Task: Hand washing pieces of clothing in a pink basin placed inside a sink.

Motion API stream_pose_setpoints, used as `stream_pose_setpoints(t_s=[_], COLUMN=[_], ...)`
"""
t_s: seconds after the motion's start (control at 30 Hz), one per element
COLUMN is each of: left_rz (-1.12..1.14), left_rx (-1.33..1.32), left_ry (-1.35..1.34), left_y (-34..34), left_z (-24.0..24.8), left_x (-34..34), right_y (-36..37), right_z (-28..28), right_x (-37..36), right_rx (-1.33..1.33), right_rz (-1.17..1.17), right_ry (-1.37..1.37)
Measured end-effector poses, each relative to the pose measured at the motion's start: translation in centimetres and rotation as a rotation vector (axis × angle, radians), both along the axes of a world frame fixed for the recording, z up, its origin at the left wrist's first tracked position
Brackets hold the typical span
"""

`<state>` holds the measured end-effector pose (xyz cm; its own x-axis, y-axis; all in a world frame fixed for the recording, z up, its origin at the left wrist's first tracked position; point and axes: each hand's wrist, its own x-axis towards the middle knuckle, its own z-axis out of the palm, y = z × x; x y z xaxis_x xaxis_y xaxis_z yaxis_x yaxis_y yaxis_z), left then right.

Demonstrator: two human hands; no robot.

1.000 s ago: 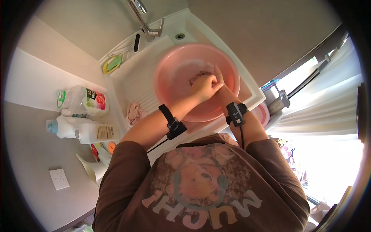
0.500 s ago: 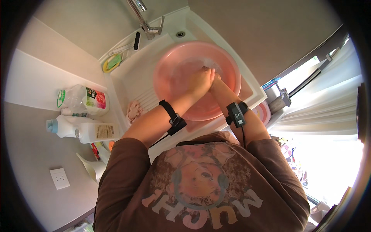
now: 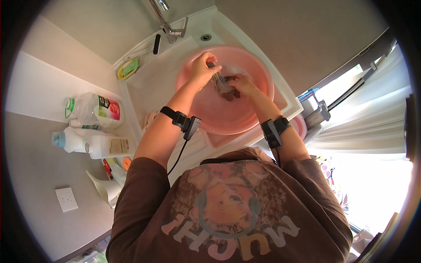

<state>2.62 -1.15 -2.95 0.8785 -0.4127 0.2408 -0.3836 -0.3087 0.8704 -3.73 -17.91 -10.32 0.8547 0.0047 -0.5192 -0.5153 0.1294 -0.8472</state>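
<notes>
A large pink basin stands in the white sink and holds water. Over its left part, my left hand pinches one end of a small grey and brown wet cloth. The rest of this cloth hangs down to the right, bunched up. My right hand is closed on the cloth's other side, low in the basin, its fingertips partly hidden. What kind of garment or rag it is, I cannot make out.
A chrome tap rises behind the basin. A black-bristled brush and a green sponge in a yellow dish lie on the sink's back left ledge. Bottles line the left side. A pale pink cloth lies beside my left forearm.
My hands were clasped together over the basin. They have come apart, the left moving left and up, and the grey and brown cloth now shows stretched between them.
</notes>
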Motion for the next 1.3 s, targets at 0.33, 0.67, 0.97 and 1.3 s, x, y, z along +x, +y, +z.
stream_pose_setpoints(t_s=[0.33, 0.67, 0.97, 1.3], left_rz=[-0.545, -0.449, -0.139, 0.106], left_rx=[-0.291, -0.176, -0.425, -0.486], left_ry=[0.568, 0.497, 0.842, 0.7], left_y=[1.9, 3.4, 3.8, 2.6], left_z=[2.9, 2.7, -0.5, 0.3], left_x=[-0.5, -0.2, 1.1, -0.4], right_y=[-0.1, -0.6, 0.7, 0.4], right_z=[4.8, 4.1, 6.4, 4.9], right_x=[-1.2, 0.0, -2.2, -2.5], right_rx=[0.143, 0.012, -0.012, 0.241], right_rz=[0.28, 0.004, 0.112, -0.167], right_ry=[-0.382, -0.6, -0.447, -0.435])
